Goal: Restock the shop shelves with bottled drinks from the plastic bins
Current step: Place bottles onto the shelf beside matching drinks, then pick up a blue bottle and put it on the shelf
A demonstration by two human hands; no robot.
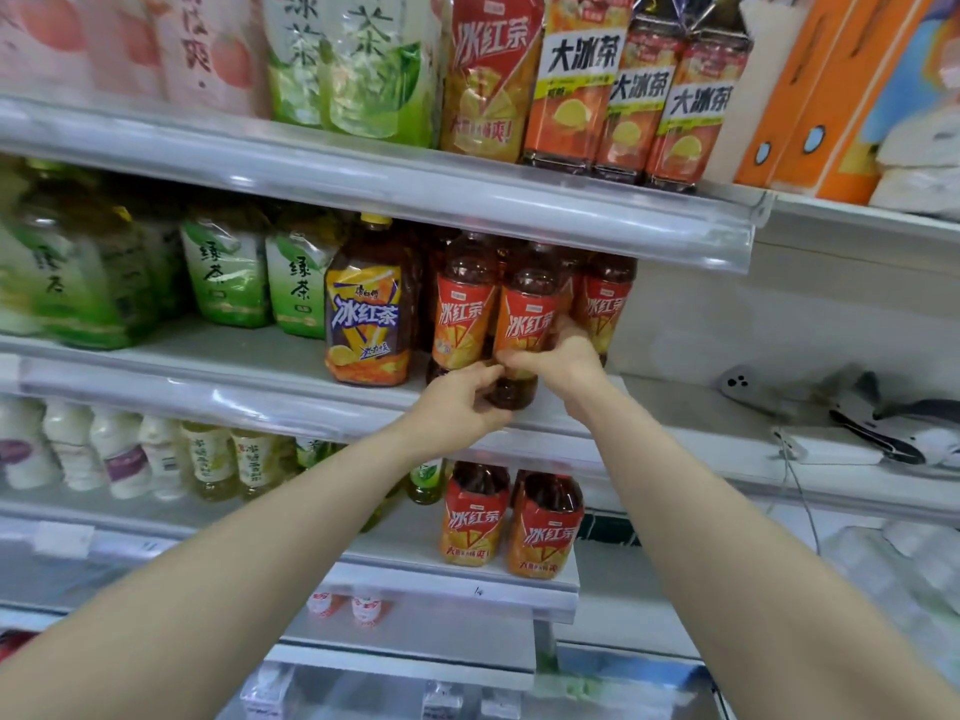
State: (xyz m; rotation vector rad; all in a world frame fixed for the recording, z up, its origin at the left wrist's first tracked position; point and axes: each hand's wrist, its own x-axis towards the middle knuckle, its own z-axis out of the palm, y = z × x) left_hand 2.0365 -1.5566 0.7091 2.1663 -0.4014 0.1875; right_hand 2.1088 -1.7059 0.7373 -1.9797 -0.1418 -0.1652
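Both hands are on one iced red tea bottle (525, 324), which stands upright at the front lip of the middle shelf (208, 394), its base close to the price rail. The left grip (457, 402) is closed round the dark lower body from 7 o'clock. The right grip (563, 361) is closed round the lower label from 4 o'clock, thumb across the front. A matching red-label bottle (462, 319) stands just beside at 9 o'clock, and another (605, 304) stands at 3 o'clock, set further back. A large yellow-capped bottle (366, 309) stands further toward 9 o'clock. No plastic bins are in view. Assessment: the step in hand is seating this bottle in its row. Recommended: keep it upright and slide it straight toward 12 o'clock until the base is clear of the lip, label facing out, level with the 9 o'clock neighbour. A low hold guards against tipping. Risk: the neighbours stand close and may be knocked. Headroom under the upper shelf (467, 200) appears narrow, so sliding is preferable to lifting.
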